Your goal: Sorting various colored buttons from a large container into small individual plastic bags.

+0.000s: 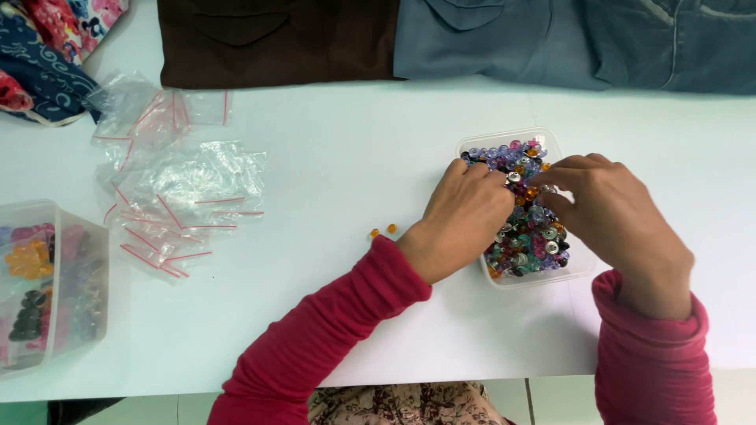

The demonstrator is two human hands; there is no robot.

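Here, both hands are working in a clear plastic tub (472, 145) of mixed coloured buttons (529, 236), its long axis running near to far right of centre on the white table (354, 157). The left hand (465, 216) is curling loosely over them; the right hand (610, 212) is pinching, though at what is hidden. Two orange buttons (382, 231) are lying just left, zip bags (177, 197) beyond, folded garments (441, 39) lining the far edge.

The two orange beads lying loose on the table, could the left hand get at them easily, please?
Probably yes. The orange beads lie on bare white table just left of the left hand, which is in the bead tub, with nothing between.
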